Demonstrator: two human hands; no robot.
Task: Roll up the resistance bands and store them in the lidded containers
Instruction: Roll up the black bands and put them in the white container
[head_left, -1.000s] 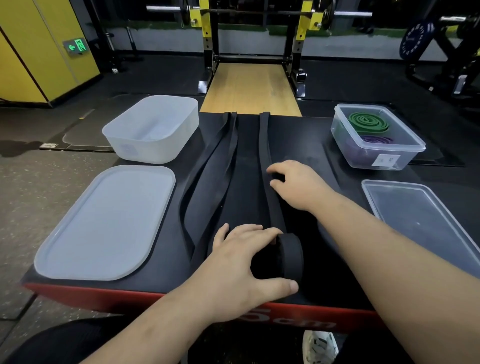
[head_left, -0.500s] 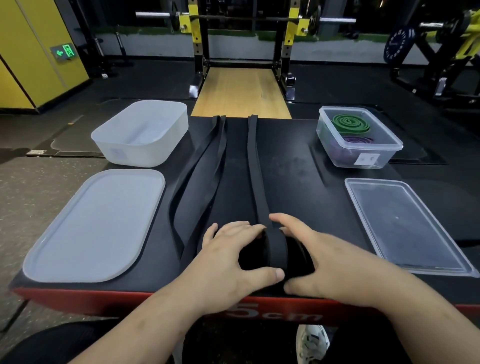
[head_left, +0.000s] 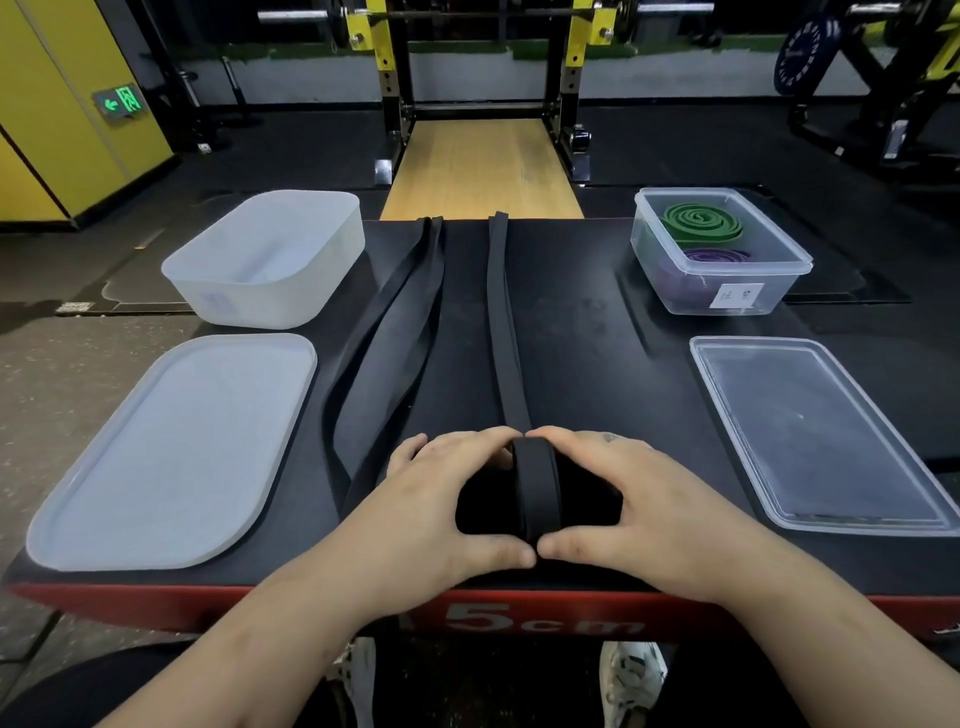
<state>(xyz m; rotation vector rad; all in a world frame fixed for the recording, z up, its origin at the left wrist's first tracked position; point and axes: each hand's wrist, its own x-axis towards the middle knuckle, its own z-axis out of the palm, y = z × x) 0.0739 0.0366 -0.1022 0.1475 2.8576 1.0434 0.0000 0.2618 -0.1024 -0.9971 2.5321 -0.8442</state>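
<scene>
- Clasps the part-wound black roll (head_left: 537, 488) from both sides: left hand (head_left: 441, 504) curled round its left face, right hand (head_left: 644, 499) curled round its right face, thumbs almost meeting at the near edge, forefingers close together over the top.
- Keeps the roll upright like a wheel at the near end of the black platform (head_left: 597, 338), just behind the red front edge (head_left: 311, 608).
- Leaves a long unrolled tail (head_left: 503, 322) of the same band running straight off to the far edge of the platform; by that measure, winding looks well short of finished.
- Leaves a second black band (head_left: 395, 332) lying loose and flat just left of that tail, touched by neither hand and not yet rolled.
- Counts as done, judging from the layout: a green roll (head_left: 701, 221) and a purple roll (head_left: 717, 255) coiled inside the clear container (head_left: 675, 291) at far right, marked with a small label (head_left: 737, 296).
- Shows that container open all the same, its clear lid (head_left: 810, 431) lying flat on the platform nearer the right hand.
- Shows nothing visible inside the white tub (head_left: 249, 301) at far left, with the white lid (head_left: 171, 452) flat in front of it.
- Remains, as a judgement: finish winding this band, roll the other, stow both, probably in the white tub, then fit both lids.
</scene>
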